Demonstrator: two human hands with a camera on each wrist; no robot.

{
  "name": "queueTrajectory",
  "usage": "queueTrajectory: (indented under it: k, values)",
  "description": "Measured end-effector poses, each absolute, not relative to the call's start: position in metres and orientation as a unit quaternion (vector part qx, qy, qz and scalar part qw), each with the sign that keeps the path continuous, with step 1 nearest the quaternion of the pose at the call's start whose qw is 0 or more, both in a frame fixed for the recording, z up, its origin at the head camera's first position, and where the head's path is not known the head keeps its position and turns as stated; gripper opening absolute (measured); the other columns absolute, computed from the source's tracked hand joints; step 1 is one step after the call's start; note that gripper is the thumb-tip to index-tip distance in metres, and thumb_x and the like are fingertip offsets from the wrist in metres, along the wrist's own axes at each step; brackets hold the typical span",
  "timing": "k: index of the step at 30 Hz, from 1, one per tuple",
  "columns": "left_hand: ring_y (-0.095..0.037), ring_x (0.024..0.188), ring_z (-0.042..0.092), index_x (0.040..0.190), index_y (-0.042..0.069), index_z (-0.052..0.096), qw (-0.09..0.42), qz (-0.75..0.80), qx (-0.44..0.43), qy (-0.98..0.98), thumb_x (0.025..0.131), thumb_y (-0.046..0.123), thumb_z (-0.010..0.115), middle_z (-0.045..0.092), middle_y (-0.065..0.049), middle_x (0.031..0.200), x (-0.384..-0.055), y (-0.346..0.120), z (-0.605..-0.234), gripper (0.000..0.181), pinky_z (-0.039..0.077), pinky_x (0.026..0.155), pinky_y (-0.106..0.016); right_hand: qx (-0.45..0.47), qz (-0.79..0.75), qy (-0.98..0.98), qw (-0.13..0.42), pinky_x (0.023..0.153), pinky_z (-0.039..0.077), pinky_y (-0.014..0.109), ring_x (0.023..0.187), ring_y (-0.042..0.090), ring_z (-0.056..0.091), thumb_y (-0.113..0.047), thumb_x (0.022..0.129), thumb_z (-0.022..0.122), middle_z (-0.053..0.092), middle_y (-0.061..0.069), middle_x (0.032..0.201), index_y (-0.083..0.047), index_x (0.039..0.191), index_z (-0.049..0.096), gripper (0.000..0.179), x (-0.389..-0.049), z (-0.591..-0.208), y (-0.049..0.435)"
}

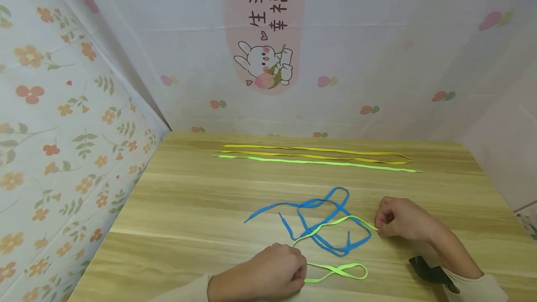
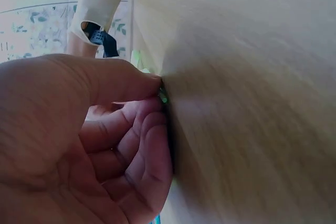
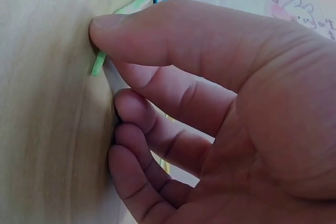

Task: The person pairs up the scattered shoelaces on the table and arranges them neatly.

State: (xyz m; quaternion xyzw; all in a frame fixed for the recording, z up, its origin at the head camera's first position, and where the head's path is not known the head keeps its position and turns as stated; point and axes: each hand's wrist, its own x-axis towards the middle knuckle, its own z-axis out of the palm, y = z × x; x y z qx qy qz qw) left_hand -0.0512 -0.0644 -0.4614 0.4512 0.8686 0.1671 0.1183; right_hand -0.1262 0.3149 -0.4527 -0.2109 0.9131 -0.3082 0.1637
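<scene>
A lime-green shoelace (image 1: 350, 217) runs between both hands across a loosely tangled blue shoelace (image 1: 262, 210). At the front of the table, the left hand (image 1: 272, 271) pinches the green lace between thumb and fingers, a small bit of it (image 2: 164, 97) poking out at the fingertips. More of the green lace extends right of this hand in a crossed loop (image 1: 360, 265) on the tabletop. To the right of the blue tangle, the right hand (image 1: 407, 219) pinches the lace's end between thumb and index finger, its tip (image 3: 97, 65) sticking out below the thumb.
Toward the back of the wooden table (image 1: 176, 190) lie a yellow shoelace (image 1: 377, 154), doubled over, and a straight lime-green shoelace (image 1: 335, 163) alongside it. A patterned cloth (image 1: 335, 50) hangs behind the table. Another floral cloth (image 1: 63, 129) hangs at the left. A black strap (image 1: 432, 274) shows by the right sleeve.
</scene>
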Motion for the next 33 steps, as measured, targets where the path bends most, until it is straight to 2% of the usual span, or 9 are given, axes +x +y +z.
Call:
queueTrajectory:
  k: [7,13,21,28,33]
  values:
    - [0.011,0.069,0.045,0.080,0.026,0.067,0.138,0.208,0.440,0.863,0.090,0.016,0.081,0.048,0.026,0.071,-0.062,-0.075,-0.454,0.020,0.037,0.063,-0.009,-0.227,-0.349,0.891,0.180,0.068,0.046,0.026,0.079,0.004,0.054,-0.005,0.086,0.087,0.064,-0.008,0.092,-0.018,0.084,0.073,0.020,-0.132,-0.455,0.324]
    - [0.014,0.071,0.052,0.085,0.021,0.070,0.162,0.283,0.440,0.837,0.095,0.009,0.080,0.058,0.024,0.075,-0.087,-0.097,-0.440,0.019,0.046,0.070,-0.007,-0.212,-0.401,0.863,0.222,0.067,0.044,0.027,0.078,0.007,0.055,-0.005,0.096,0.080,0.065,-0.008,0.084,-0.012,0.091,0.074,0.010,-0.140,-0.454,0.337]
    - [0.002,0.081,0.067,0.095,0.016,0.079,0.180,0.406,0.392,0.806,0.096,0.001,0.076,0.073,0.017,0.089,-0.129,-0.134,-0.428,0.015,0.059,0.078,-0.023,-0.223,-0.437,0.831,0.263,0.066,0.044,0.027,0.076,0.007,0.054,-0.005,0.099,0.077,0.064,-0.007,0.084,-0.007,0.093,0.074,0.007,-0.157,-0.452,0.347]
    - [-0.010,0.080,0.065,0.098,0.011,0.079,0.203,0.483,0.340,0.781,0.098,0.003,0.074,0.074,0.007,0.092,-0.153,-0.151,-0.431,0.010,0.057,0.076,-0.028,-0.255,-0.454,0.806,0.283,0.071,0.048,0.026,0.078,0.008,0.058,-0.002,0.100,0.075,0.069,-0.003,0.086,-0.006,0.098,0.076,0.005,-0.167,-0.452,0.356]
    - [-0.014,0.082,0.062,0.103,0.006,0.080,0.219,0.491,0.313,0.783,0.100,0.004,0.072,0.076,-0.002,0.097,-0.163,-0.160,-0.439,0.009,0.052,0.076,-0.027,-0.246,-0.456,0.806,0.285,0.078,0.053,0.025,0.086,0.008,0.064,-0.003,0.102,0.074,0.076,0.000,0.095,-0.003,0.106,0.079,0.007,-0.169,-0.453,0.362]
